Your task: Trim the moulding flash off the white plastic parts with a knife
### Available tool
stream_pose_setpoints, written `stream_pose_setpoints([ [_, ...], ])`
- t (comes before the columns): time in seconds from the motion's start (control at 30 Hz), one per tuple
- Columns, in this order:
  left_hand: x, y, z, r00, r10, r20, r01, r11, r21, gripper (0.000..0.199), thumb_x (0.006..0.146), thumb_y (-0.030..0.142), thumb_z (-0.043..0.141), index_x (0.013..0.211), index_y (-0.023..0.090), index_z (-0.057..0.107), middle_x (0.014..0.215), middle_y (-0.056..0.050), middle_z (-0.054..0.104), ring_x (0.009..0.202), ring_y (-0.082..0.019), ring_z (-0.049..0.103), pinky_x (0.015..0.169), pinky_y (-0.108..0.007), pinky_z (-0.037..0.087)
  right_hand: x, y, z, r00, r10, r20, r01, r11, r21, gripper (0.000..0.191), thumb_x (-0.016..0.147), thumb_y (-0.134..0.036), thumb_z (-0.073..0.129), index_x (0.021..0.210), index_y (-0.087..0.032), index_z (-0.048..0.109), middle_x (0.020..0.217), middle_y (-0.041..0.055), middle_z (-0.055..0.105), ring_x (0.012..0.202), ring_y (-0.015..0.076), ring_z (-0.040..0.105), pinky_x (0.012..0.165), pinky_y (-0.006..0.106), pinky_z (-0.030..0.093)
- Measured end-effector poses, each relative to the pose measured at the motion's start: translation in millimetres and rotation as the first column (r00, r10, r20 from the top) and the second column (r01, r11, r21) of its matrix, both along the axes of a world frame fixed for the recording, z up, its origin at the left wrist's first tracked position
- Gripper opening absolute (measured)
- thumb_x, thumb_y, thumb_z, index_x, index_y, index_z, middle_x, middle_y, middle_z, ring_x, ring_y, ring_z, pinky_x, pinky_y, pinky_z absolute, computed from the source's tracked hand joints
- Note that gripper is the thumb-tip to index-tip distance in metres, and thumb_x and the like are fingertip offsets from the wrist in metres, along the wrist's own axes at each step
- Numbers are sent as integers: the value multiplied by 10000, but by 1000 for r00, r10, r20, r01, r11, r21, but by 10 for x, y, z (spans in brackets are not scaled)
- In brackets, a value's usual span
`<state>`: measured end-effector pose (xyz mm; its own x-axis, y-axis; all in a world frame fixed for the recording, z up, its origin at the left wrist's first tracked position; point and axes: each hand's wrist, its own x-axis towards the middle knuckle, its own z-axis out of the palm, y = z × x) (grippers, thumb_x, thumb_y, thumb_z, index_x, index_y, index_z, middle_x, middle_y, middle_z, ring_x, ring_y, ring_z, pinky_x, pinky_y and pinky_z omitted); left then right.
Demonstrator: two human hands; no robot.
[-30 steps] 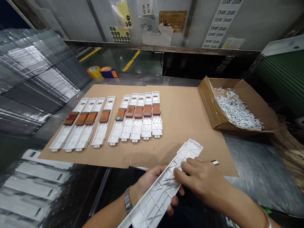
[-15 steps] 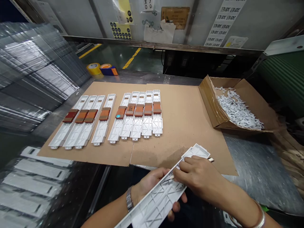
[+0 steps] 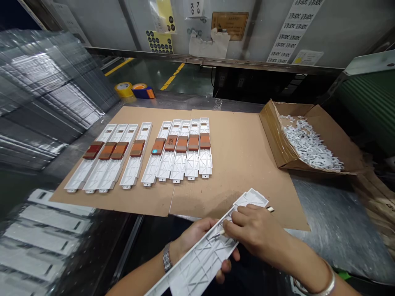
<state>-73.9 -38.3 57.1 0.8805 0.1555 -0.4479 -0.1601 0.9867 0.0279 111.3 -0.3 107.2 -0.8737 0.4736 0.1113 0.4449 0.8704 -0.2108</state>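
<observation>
My left hand (image 3: 197,238) is wrapped round a long white plastic panel (image 3: 202,263) with ribs crossing its face. The thumb lies along the near edge and the fingertips curl up at the opposite side. The panel is held at a slant, its far end over the cardboard. My right hand (image 3: 254,228) pinches a slim pale-handled tool (image 3: 222,233) with a thin metallic-looking tip. Its tip rests against or just over the ribs; contact is hard to make out. The handle's dark end (image 3: 270,209) sticks out behind the hand.
Several similar white panels (image 3: 205,162) with reddish-brown blocks (image 3: 205,141) across them lie in a row on cardboard (image 3: 237,152). A carton (image 3: 271,135) of small white pieces (image 3: 311,144) stands right. More panels (image 3: 46,222) lie lower left; tape rolls (image 3: 124,89) sit at the back.
The panel and both hands appear slightly lower and further left. The right hand keeps its pinch on the tool, and the tip stays near the same ribs.
</observation>
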Motion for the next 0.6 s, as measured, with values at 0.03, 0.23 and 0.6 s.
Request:
stream_pose_setpoints([
  [0.03, 0, -6, -20, 1000, -4, 4, 4, 1000, 9, 617, 791, 533, 298, 859, 17, 629, 604, -103, 612, 527, -195, 578, 525, -300, 439, -6, -3, -7, 1000, -10, 9, 10, 1000, 6, 112, 839, -121, 541, 772, -206, 510, 691, -22, 565, 599, 143, 466, 561, 312, 230],
  [0.23, -20, 28, -25, 997, 61, 51, -59, 998, -26, 672, 841, 508, 185, 860, 6, 631, 641, -110, 626, 525, -180, 594, 498, -289, 453, -56, 13, 1, 993, -48, -106, 57, 995, 81, 202, 897, -108, 409, 771, -192, 543, 638, -3, 534, 569, 141, 435, 542, 303, 246],
  [0.6, -349, 199, 108, 966, 259, -10, -254, 953, 168, 824, 812, 656, 159, 898, 2, 652, 616, -128, 654, 509, -182, 622, 456, -245, 423, 579, 231, -733, 608, -749, -264, 778, 628, 9, 291, 923, -352, 413, 1026, -176, 620, 851, 80, 626, 777, 234, 588, 683, 346, 446],
])
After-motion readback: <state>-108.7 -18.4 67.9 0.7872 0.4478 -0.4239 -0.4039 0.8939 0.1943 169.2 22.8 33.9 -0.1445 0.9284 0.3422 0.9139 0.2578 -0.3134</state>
